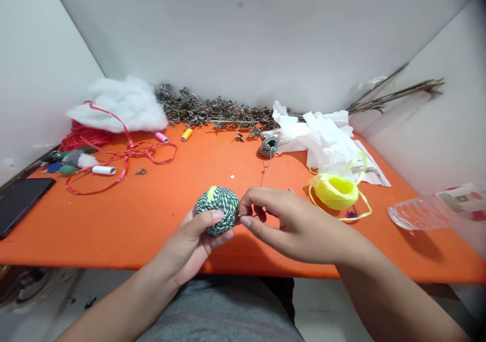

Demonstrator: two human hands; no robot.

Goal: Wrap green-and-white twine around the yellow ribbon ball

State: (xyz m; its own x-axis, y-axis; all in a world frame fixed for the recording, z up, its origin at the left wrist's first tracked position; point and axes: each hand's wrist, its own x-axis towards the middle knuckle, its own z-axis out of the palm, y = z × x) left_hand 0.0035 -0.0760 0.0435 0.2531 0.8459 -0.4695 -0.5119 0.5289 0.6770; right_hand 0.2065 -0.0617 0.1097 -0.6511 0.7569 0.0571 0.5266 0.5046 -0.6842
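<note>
A green-and-white twine ball [217, 210] sits held above the desk's near edge, gripped in the curled fingers of the left hand [190, 246]. The right hand [292, 225] is closed in a pinch on a thin metal pin [243, 215] touching the ball. The ball could roll off that near edge if the grip slips, and a hard tug could pull the pin free. Open orange desk [152, 215] lies left, with yellow raffia [336, 191] just right.
</note>
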